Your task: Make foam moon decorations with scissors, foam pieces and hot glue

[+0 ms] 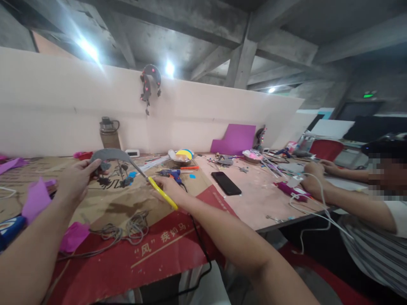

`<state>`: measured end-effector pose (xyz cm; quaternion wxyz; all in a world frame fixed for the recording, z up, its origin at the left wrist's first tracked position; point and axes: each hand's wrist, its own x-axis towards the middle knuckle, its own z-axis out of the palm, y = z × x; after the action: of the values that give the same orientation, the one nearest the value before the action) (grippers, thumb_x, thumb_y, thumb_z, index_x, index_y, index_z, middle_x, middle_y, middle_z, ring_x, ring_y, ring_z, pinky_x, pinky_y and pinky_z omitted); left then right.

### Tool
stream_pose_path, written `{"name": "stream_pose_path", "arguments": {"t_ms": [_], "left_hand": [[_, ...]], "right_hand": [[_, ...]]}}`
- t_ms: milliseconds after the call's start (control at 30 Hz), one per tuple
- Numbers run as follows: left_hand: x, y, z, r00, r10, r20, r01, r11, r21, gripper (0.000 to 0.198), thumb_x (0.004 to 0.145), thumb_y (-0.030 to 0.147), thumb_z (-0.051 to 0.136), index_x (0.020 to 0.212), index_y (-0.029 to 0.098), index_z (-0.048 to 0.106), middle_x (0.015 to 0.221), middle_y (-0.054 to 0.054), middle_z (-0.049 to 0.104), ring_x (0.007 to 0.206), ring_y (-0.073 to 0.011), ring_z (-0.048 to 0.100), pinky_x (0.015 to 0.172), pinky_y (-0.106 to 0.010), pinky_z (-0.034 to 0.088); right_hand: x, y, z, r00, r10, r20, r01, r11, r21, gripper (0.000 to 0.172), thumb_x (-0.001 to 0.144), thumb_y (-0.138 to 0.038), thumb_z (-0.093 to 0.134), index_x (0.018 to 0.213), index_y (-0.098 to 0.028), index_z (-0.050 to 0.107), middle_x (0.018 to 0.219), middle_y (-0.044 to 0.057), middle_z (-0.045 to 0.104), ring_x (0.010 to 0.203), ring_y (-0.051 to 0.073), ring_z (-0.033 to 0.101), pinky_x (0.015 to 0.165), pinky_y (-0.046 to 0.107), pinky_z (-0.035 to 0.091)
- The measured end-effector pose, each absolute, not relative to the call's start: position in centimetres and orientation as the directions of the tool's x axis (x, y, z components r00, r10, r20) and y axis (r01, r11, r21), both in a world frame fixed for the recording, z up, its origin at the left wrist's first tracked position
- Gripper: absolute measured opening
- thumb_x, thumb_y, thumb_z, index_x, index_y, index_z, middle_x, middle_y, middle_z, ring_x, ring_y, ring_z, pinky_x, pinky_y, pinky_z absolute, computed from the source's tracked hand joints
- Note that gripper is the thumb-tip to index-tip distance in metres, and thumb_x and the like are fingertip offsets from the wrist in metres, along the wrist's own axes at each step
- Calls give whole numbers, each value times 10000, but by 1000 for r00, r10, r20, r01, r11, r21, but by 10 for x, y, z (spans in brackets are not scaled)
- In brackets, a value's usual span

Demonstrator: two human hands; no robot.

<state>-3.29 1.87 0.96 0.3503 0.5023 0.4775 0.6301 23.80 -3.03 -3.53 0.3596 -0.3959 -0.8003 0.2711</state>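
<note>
My left hand (pixel 83 180) pinches the left end of a grey crescent-shaped craft piece (pixel 111 155), raised over the table. Small dark grey shapes (pixel 122 176) dangle below its curve. In my right hand (pixel 170 188) are yellow-handled scissors (pixel 162 193), fingers closed round the handle. Their narrow grey front end points up and left to the right tip of the crescent; whether the blades touch it I cannot tell. Just behind that hand lies a blue glue gun (pixel 174 174).
A tangled grey cord (pixel 135 228) lies on the red and brown covering (pixel 165 250). Pink and purple sheets (pixel 37 199) are at left. A black phone (pixel 226 183) lies right of centre. At right, another person's hands (pixel 314 173) work near a pink glue gun (pixel 292 191) and white cables.
</note>
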Motion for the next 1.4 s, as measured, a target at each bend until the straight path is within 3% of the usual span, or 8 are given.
{"name": "stream_pose_path", "arguments": {"t_ms": [133,233,500,600,767,1033,1400], "left_hand": [[-30,16,12,-248,926,285,47,-282,958,116,780,291,647,747,180,656,595,55,677,595,-104,585,522,-162,384],[-29,16,12,-236,928,289,42,-287,957,113,792,276,631,754,173,656,600,69,673,594,-95,579,554,-171,394],[-32,19,7,-229,916,331,51,-328,943,145,801,275,628,760,136,633,595,40,651,582,-113,577,547,-207,377],[-34,17,5,-192,912,362,30,-363,931,191,751,322,679,762,137,633,612,16,646,552,-117,568,517,-223,365],[-32,15,1,-174,906,386,5,-391,920,240,718,389,697,744,163,622,606,1,635,520,-127,570,471,-237,308],[-25,8,4,-99,904,415,-16,-419,908,282,695,397,725,766,143,626,629,-8,637,508,-125,589,457,-238,284],[-24,5,4,-25,894,447,13,-447,894,283,711,404,729,753,139,638,615,-21,643,494,-120,566,468,-240,342]], "right_hand": [[239,-32,-32,-426,814,395,413,563,-716,276,798,-170,601,1064,-161,671,963,29,672,837,143,590,722,210,449],[239,-33,-31,-424,812,401,404,566,-719,269,791,-170,609,1051,-159,678,915,22,669,813,138,593,718,211,447],[239,-42,-29,-411,844,344,421,511,-750,271,809,-212,597,1064,-163,676,784,0,644,559,80,516,530,183,403],[242,-45,-26,-406,873,269,436,444,-783,279,813,-246,583,1064,-156,664,581,-39,552,444,78,477,438,175,367],[247,-48,-22,-428,878,215,463,417,-782,257,815,-277,565,1010,-135,653,495,-47,526,369,84,465,376,176,349],[248,-51,-18,-439,879,185,503,411,-760,216,802,-281,585,941,-135,663,548,-24,561,394,90,502,376,184,370],[248,-54,-16,-443,880,172,488,398,-777,198,791,-257,585,925,-136,663,537,-35,537,385,80,483,362,173,368]]}}
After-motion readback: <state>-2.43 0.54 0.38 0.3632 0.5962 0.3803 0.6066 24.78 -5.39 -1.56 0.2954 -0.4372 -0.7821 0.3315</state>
